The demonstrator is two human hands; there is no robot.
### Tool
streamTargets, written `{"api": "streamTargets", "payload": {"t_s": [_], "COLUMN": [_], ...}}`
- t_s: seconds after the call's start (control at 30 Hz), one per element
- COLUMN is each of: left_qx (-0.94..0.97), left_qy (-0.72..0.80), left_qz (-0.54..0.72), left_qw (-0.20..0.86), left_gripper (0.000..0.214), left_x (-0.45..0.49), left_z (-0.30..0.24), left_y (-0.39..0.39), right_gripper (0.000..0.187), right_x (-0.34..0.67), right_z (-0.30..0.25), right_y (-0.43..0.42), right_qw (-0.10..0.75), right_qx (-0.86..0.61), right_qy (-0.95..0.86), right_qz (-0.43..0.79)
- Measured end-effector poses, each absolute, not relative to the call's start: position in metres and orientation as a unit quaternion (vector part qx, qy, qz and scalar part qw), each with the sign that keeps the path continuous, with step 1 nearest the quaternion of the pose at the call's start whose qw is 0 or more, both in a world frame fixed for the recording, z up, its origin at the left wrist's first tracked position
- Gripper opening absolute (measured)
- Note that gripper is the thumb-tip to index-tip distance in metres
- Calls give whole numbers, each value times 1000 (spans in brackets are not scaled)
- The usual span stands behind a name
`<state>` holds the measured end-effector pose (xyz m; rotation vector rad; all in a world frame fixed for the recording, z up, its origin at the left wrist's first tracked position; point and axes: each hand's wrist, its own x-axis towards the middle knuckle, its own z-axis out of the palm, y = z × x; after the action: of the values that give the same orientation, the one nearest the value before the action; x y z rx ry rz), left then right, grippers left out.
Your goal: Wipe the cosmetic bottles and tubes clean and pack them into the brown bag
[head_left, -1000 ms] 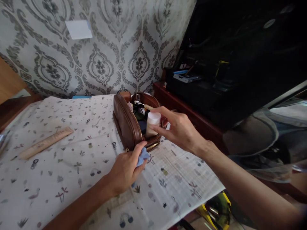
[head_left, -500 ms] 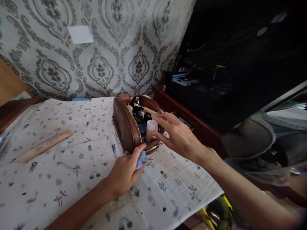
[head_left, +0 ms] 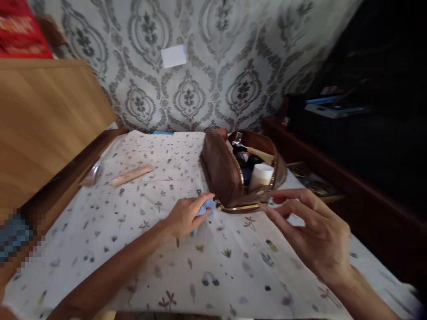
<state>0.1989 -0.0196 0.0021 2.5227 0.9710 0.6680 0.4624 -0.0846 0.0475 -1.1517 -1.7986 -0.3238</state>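
We see R hand (head_left: 313,231) has let go of white bottle (head_left: 261,175), now standing in brown pouch (head_left: 227,173); fingers spread, empty, just beside pouch. L hand (head_left: 187,215) pinches blue cloth (head_left: 206,207) on tablecloth (head_left: 140,222).

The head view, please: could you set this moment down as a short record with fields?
surface: table under a printed cloth
pouch: brown zip pouch, open, on the cloth
inside pouch: white container upright among darker items
left hand: left hand closed on a blue cloth beside the pouch
right hand: right hand open, empty, fingers near the pouch's front edge
elsewhere: wooden ruler at far left of the cloth
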Motion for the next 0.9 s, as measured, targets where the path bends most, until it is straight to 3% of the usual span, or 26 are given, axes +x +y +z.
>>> {"api": "streamTargets", "payload": {"t_s": [0.13,0.33,0.6,0.9], "left_qx": [857,784,608,554], "left_qy": [452,589,756,812], "left_qz": [219,194,221,180], "left_qw": [113,20,-100,-48], "left_gripper": [31,32,36,38], "left_x": [149,78,-41,-108], "left_z": [-11,-17,16,28], "left_y": [-5,16,55,74], "right_gripper": [40,33,33,31], "right_x": [438,395,349,292], "right_z": [33,13,-7,-14], "right_y": [-88,-81,-67,-58], "right_qw": [476,456,370,332], "right_qx": [-437,-360,-352,-333], "right_qy": [-760,-813,-843,-841], "right_qz": [-67,36,169,268]}}
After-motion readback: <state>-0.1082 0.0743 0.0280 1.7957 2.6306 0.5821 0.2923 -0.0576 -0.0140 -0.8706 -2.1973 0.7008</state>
